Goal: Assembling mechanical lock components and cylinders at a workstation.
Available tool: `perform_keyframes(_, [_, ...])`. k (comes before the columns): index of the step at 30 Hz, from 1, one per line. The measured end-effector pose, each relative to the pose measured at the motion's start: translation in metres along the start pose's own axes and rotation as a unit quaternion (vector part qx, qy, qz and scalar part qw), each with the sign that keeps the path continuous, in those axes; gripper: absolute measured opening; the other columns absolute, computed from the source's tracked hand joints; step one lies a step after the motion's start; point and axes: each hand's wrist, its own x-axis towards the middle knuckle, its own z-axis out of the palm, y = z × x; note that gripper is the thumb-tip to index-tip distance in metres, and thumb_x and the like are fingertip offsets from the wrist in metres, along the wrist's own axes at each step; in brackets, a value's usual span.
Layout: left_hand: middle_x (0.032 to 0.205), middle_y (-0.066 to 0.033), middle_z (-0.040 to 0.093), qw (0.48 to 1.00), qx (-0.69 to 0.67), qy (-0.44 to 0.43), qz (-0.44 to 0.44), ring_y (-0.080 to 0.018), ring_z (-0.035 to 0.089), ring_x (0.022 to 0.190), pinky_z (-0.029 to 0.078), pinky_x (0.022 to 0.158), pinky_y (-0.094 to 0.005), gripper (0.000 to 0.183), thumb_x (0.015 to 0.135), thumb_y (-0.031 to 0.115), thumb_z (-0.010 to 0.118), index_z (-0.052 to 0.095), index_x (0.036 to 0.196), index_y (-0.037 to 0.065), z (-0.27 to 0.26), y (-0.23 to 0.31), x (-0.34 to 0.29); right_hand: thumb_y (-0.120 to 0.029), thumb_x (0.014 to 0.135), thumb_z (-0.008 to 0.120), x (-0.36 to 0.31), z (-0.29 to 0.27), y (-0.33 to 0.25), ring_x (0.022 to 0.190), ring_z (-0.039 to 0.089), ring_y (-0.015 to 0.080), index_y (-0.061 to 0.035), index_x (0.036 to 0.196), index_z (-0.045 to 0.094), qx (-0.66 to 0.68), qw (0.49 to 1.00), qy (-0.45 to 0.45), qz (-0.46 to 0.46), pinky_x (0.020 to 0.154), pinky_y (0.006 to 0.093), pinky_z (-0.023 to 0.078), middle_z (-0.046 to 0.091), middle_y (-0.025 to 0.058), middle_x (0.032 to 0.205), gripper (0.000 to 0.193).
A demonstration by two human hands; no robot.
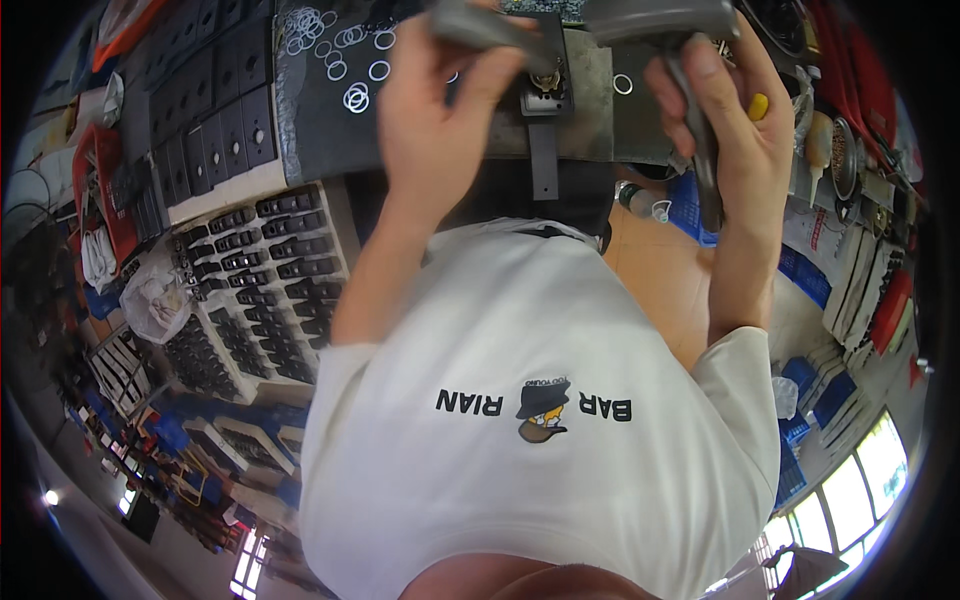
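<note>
In my right hand (pixel 735 110) is a dark grey hammer (pixel 706 150). My fingers wrap its handle, and its broad head lies across the top edge of the picture. My left hand (pixel 430 120), smeared by motion, grips a dark grey elongated piece (pixel 490 28) between thumb and fingers; its exact kind cannot be made out. Just right of that hand, a black block (pixel 560 98) with a round brass-coloured fitting (pixel 546 80) sits on the bench. A flat dark metal strip (pixel 543 165) sticks out from the block toward me.
Several thin metal rings (pixel 337 70) lie scattered on the bench at left, and a single ring (pixel 622 84) lies between my hands. Rows of black plates (pixel 215 150) stand farther left, above racks of black parts (pixel 270 250). A clear bottle (pixel 640 200) is low at right.
</note>
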Motion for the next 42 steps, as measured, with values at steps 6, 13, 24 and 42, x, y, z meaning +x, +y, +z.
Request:
perform_keyframes(6, [0.106,-0.0133,0.072,0.893,0.414,-0.127,-0.119,-0.0277,0.072,0.089,0.057,0.081,-0.0365,0.038,0.085,0.017,0.083,0.069,0.118,0.004,-0.064,0.009,-0.004,-0.02,0.103,0.071,-0.003,-0.101,0.069,0.066,0.063,0.0153,-0.0124,0.141,0.067,-0.474,0.88,0.036,-0.01,0.064,0.0293,0.05,0.072,0.0081,0.085,0.039])
perform_keyframes(13, [0.121,-0.0129,0.068,0.82,0.554,-0.137,0.04,-0.0273,0.071,0.095,0.057,0.081,-0.0381,0.034,0.091,0.012,0.082,0.072,0.122,0.004,-0.059,-0.004,-0.022,-0.017,0.098,0.074,-0.038,-0.144,0.088,0.097,0.075,0.0337,-0.0138,0.131,0.071,-0.516,0.854,0.055,0.05,0.081,0.0365,0.058,0.076,0.0131,0.112,0.033])
perform_keyframes(24, [0.131,-0.0193,0.068,0.953,0.12,-0.123,-0.248,-0.014,0.073,0.068,0.056,0.051,-0.0236,0.104,0.072,-0.001,0.095,0.036,0.157,0.01,0.024,-0.014,0.007,-0.023,0.097,0.076,-0.014,-0.229,0.119,0.104,0.07,0.0387,-0.0051,0.119,0.068,-0.621,0.769,0.146,0.039,0.087,0.0459,0.055,0.071,0.0183,0.111,0.029])
perform_keyframes(42, [0.113,-0.0224,0.076,0.949,-0.119,0.007,-0.292,-0.0199,0.077,0.093,0.064,0.081,-0.0294,0.08,0.088,0.002,0.087,0.031,0.146,0.0,0.006,-0.016,-0.007,-0.016,0.098,0.075,-0.02,-0.096,0.114,0.076,0.07,0.0248,-0.0045,0.114,0.073,-0.432,0.893,0.039,0.122,0.073,0.035,0.053,0.074,0.015,0.087,0.019])
